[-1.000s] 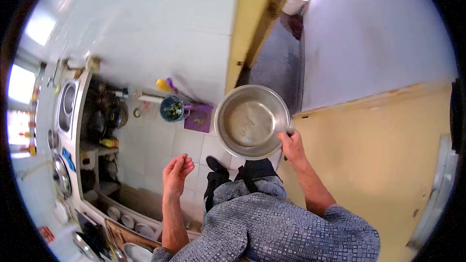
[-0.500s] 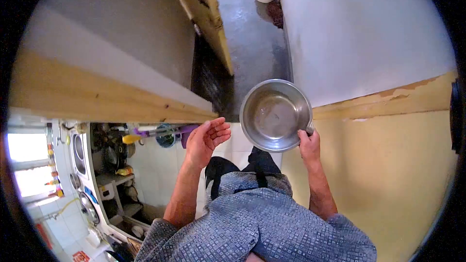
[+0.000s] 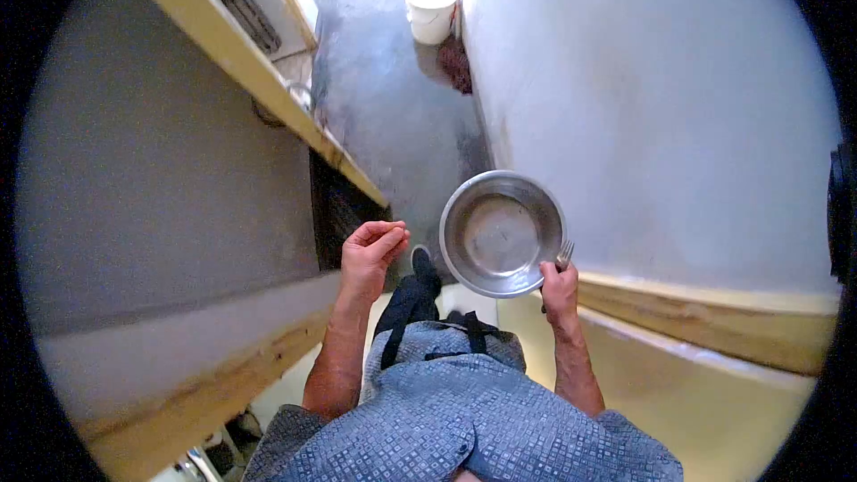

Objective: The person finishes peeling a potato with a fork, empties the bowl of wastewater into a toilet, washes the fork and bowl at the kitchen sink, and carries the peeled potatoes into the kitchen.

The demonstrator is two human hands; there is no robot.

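Gripping a round silver metal basin point(image 3: 500, 234) by its near right rim, with a metal fork point(image 3: 565, 253), in the closed right hand point(image 3: 560, 291). Curling the empty left hand point(image 3: 369, 259) loosely, left of the basin. Facing a white plastic bucket point(image 3: 430, 13) on the far grey floor point(image 3: 370, 71).

Metal basin point(image 3: 503, 234) and fork point(image 3: 564, 256) in the right hand point(image 3: 559, 290), over the doorway.
The left hand point(image 3: 373, 254) is raised apart from the basin, fingers curled; farther off, a white bucket point(image 3: 431, 13) stands on the grey floor point(image 3: 366, 80).
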